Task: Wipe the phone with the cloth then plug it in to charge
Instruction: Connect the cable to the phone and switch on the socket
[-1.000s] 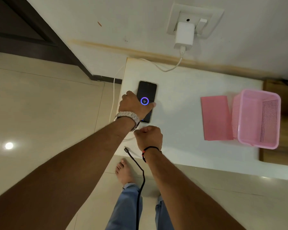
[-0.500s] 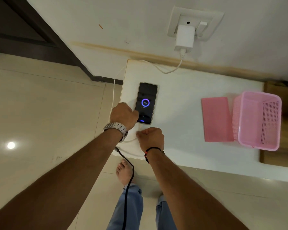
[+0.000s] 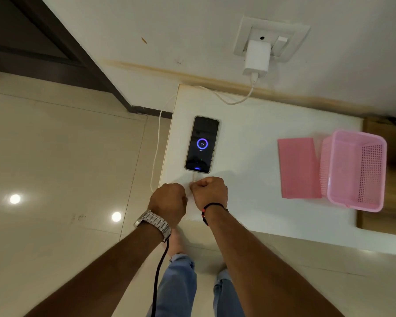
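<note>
The phone (image 3: 202,144) lies face up on the white table (image 3: 249,133) near its left edge, and its screen shows a blue charging ring. A white charging cable (image 3: 229,102) runs from the white charger (image 3: 256,59) in the wall socket, drops over the table's left side, and comes back up to the phone's near end. My right hand (image 3: 209,192) is closed on the cable just below the phone. My left hand (image 3: 168,201), wearing a metal watch, is fisted beside it with the cable running into it. The folded pink cloth (image 3: 297,168) lies flat to the right.
A pink plastic basket (image 3: 352,170) stands against the cloth's right side, near the table's right end. A black cord (image 3: 157,277) hangs below my left wrist. The tiled floor (image 3: 66,168) is to the left, with a dark door frame (image 3: 62,42) beyond it.
My left hand has come off the phone and drawn back to the table's near edge beside my right hand. The whole lit screen now shows.
</note>
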